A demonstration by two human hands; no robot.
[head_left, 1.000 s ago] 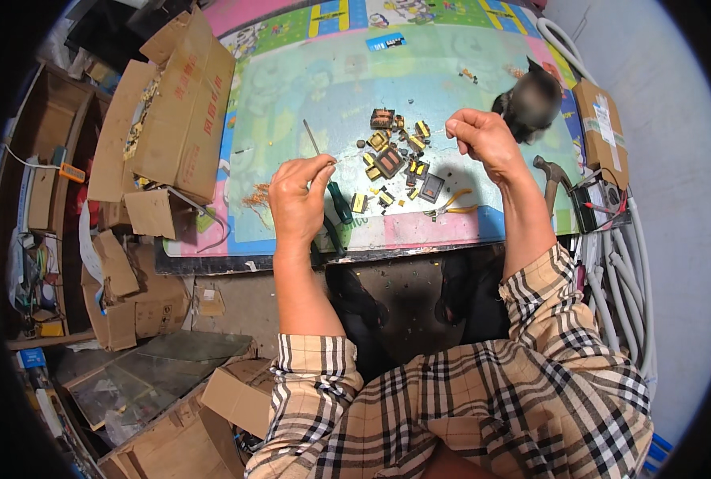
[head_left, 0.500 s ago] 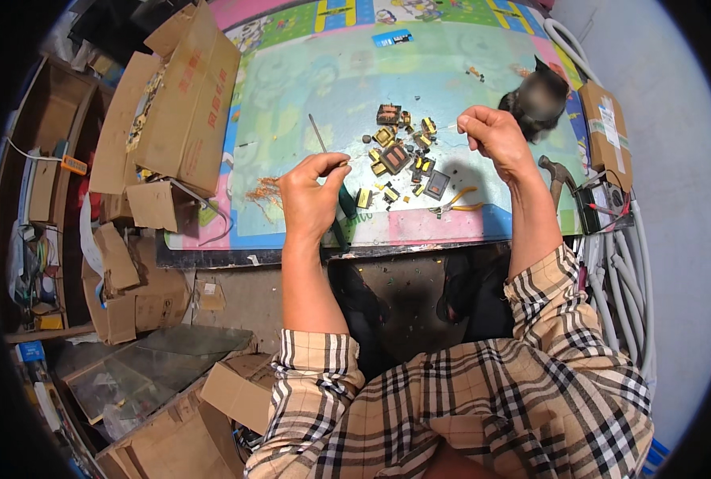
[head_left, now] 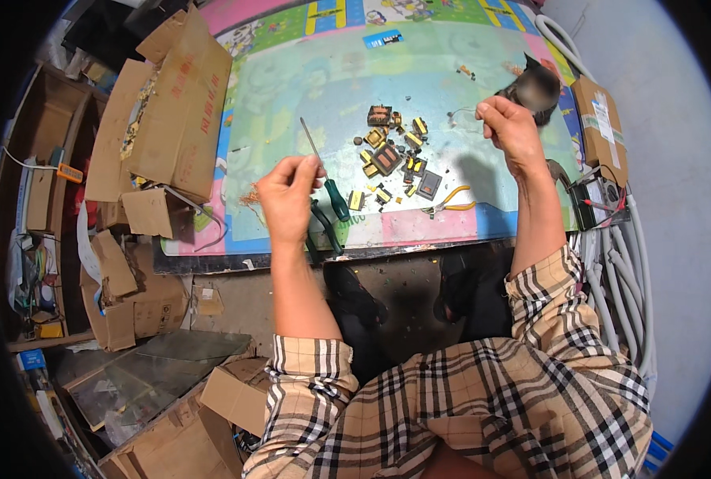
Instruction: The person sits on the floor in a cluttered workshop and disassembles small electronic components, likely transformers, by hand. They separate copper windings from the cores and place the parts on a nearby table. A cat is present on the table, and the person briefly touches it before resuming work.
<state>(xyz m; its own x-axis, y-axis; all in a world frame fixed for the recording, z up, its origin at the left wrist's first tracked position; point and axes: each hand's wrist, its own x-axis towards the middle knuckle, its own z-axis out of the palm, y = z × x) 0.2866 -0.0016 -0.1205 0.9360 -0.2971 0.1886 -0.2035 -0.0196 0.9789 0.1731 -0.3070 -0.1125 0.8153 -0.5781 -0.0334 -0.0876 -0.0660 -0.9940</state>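
My left hand is raised over the near left of the table, thumb and fingers pinched; whatever sits between them is too small to make out. Beside it lies a screwdriver with a green handle, and dark-green-handled pliers rest by the edge. Farther right, my right hand pinches a thin wire that trails off to the left. Between the hands lies a loose pile of small transformers with yellow tape and copper windings. Small yellow-handled cutters are at its near right.
A black cat-like shape, partly blurred, is beyond my right hand. Copper wire scraps lie left of my left hand. An open carton stands at the left, a smaller box at the right. A hammer is partly hidden by my wrist.
My hands have moved farther apart, the left one leftward and the right one rightward. The screwdriver's handle now shows fully. The view has shifted slightly.
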